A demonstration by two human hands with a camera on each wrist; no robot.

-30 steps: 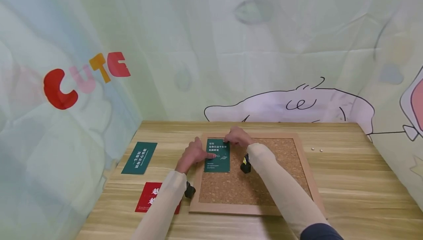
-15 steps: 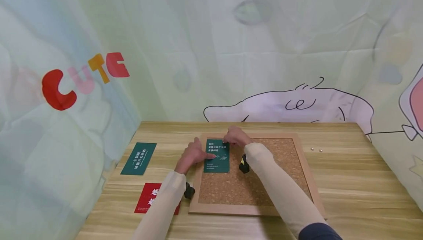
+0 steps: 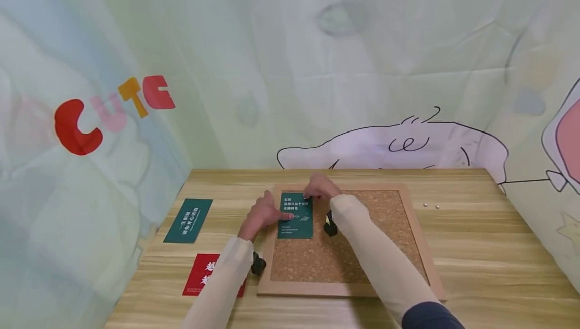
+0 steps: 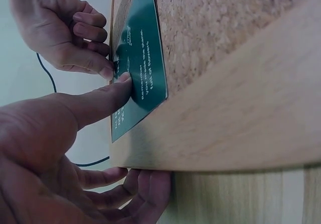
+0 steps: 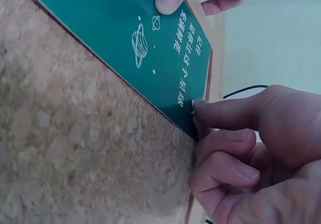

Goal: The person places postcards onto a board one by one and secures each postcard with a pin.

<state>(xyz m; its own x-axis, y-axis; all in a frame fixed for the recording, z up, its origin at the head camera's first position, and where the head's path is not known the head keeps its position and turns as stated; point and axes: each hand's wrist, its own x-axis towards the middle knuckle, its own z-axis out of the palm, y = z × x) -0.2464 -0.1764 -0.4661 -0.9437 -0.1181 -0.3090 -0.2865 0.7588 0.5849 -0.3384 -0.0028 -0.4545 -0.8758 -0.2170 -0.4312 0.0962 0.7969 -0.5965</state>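
Note:
A green card with white lettering lies at the upper left of a wood-framed corkboard. My left hand presses its outstretched thumb on the card. In the left wrist view, the other fingers of that hand touch the outer side of the board's frame. At the card's top right corner, my right hand pinches a small pale thumbtack between thumb and forefinger. The fingertips mostly cover the tack, and whether its point is in the cork cannot be seen.
Left of the board lie another green card and a red card, the red one partly under my left sleeve. Two small shiny round pieces sit on the wooden table to the right. Printed curtains hang behind and beside the table.
The head view has shifted slightly. Both hands keep their places on the card, with the left thumb pressing and the right fingers at the top right corner.

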